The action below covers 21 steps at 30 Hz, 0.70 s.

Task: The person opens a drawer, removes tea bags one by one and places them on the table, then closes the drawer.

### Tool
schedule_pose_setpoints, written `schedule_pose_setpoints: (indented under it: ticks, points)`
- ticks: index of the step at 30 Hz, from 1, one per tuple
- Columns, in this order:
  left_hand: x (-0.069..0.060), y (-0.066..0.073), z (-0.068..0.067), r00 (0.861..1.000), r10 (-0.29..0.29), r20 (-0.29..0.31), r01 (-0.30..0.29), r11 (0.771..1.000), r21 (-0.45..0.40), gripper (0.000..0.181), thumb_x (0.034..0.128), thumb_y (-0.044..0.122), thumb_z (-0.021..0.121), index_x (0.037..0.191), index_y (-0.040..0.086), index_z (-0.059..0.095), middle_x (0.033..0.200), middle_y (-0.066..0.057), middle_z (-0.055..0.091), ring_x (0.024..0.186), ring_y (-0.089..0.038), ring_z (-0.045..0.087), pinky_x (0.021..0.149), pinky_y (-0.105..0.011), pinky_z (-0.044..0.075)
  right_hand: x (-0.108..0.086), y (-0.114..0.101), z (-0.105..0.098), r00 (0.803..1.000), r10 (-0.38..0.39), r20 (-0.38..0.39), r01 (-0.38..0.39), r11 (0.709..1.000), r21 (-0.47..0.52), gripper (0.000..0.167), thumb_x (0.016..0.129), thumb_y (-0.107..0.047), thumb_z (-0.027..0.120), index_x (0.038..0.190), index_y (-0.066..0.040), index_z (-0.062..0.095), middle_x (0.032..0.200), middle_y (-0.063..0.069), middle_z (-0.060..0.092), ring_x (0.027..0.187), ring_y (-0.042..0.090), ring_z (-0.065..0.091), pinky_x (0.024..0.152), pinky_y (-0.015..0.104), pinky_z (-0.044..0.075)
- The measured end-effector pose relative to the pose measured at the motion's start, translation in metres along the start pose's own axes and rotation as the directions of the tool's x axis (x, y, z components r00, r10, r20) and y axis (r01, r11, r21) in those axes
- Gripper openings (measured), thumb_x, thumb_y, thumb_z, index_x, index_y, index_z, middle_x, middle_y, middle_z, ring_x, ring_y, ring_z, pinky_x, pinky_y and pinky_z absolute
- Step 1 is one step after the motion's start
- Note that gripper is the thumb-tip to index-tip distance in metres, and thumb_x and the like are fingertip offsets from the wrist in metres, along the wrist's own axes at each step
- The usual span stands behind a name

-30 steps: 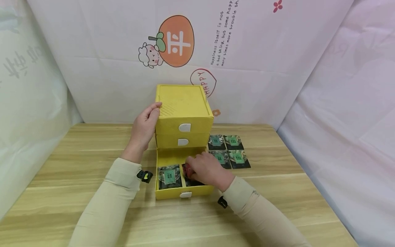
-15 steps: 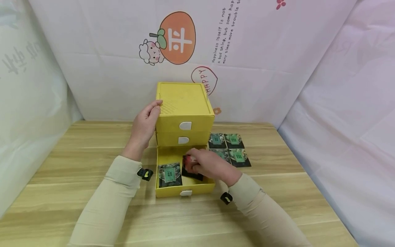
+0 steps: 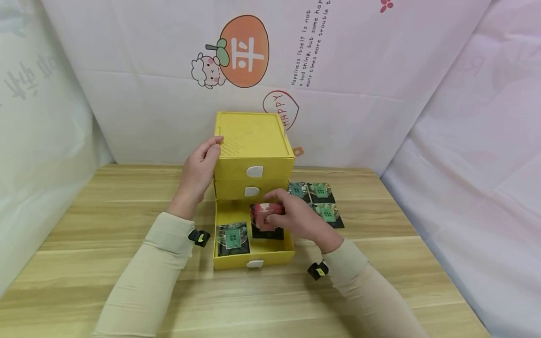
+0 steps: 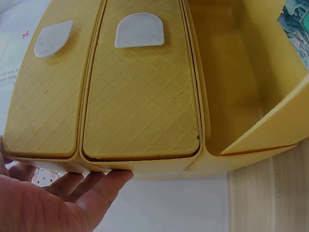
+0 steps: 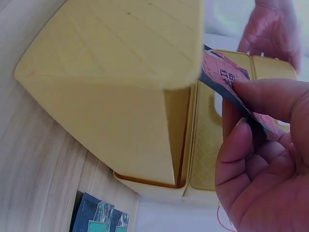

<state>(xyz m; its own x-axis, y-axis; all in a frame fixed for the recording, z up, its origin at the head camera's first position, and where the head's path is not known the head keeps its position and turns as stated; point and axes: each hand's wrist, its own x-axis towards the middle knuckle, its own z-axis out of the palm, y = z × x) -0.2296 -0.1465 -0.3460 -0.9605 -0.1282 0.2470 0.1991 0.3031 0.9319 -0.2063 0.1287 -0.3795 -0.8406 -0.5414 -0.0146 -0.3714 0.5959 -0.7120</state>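
Observation:
My right hand point(image 3: 297, 218) pinches a flat red and black sachet point(image 3: 259, 225) between thumb and fingers, tilted above the open bottom drawer point(image 3: 270, 258). In the right wrist view the thumb lies on the sachet's printed face point(image 5: 223, 70). The drawer belongs to a yellow drawer box point(image 3: 253, 134) whose two upper drawers are closed. A green and black sachet point(image 3: 233, 238) lies in the drawer's left part. My left hand point(image 3: 196, 176) rests against the box's left side near its top edge. Its fingers touch the yellow wall in the left wrist view.
Several green and black sachets point(image 3: 326, 213) lie on the wooden table point(image 3: 380, 263) right of the box; my right hand partly covers them. White tabs point(image 3: 255, 172) mark the drawer fronts. A printed white cloth point(image 3: 346, 108) hangs behind, with cloth on both sides.
My right hand has lifted the red and black sachet off the drawer's right part and moved it slightly back and up. The left hand stays at the box.

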Motion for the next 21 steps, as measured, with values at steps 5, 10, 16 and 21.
schedule_pose_setpoints:
  ticks: [5, 10, 16, 21]
  points:
    - [-0.001, 0.001, 0.001, 1.000, 0.002, -0.002, -0.002, 1.000, 0.006, 0.050, 0.1091, 0.053, 0.039, 0.152, 0.035, 0.055, 0.159, 0.011, 0.048, 0.062, -0.019, 0.029, 0.065, -0.039, 0.034, -0.004, 0.005, -0.009, 1.000, 0.013, -0.011, -0.012, 0.992, 0.122, 0.044, 0.103, -0.015, 0.066, 0.144, -0.009, 0.051, 0.116, 0.007, 0.071, 0.097, 0.018, 0.068, 0.084, 0.036, 0.058]
    - [0.000, 0.000, 0.001, 1.000, 0.011, -0.002, -0.011, 1.000, 0.008, 0.050, 0.1093, 0.053, 0.039, 0.152, 0.034, 0.055, 0.160, 0.011, 0.048, 0.066, -0.021, 0.030, 0.067, -0.040, 0.034, -0.010, 0.009, -0.016, 0.999, 0.039, -0.032, -0.032, 0.979, 0.200, 0.041, 0.103, -0.015, 0.065, 0.142, -0.009, 0.052, 0.125, 0.011, 0.072, 0.108, 0.020, 0.071, 0.092, 0.040, 0.059]
    - [0.000, -0.001, 0.001, 1.000, 0.004, -0.003, -0.004, 1.000, 0.016, 0.050, 0.1089, 0.054, 0.038, 0.152, 0.035, 0.055, 0.158, 0.011, 0.049, 0.065, -0.020, 0.030, 0.062, -0.038, 0.033, -0.019, 0.017, -0.024, 0.995, 0.075, -0.061, -0.058, 0.970, 0.235, 0.038, 0.103, -0.017, 0.066, 0.138, -0.010, 0.054, 0.121, 0.010, 0.074, 0.104, 0.019, 0.072, 0.091, 0.038, 0.059]
    - [-0.001, 0.000, 0.000, 1.000, 0.004, 0.002, -0.004, 1.000, 0.009, 0.050, 0.1092, 0.053, 0.038, 0.153, 0.034, 0.055, 0.157, 0.009, 0.051, 0.054, -0.016, 0.025, 0.052, -0.034, 0.030, -0.023, 0.026, -0.031, 0.990, 0.107, -0.089, -0.080, 0.962, 0.260, 0.039, 0.102, -0.018, 0.068, 0.137, -0.009, 0.055, 0.116, 0.010, 0.075, 0.100, 0.018, 0.071, 0.087, 0.032, 0.057]
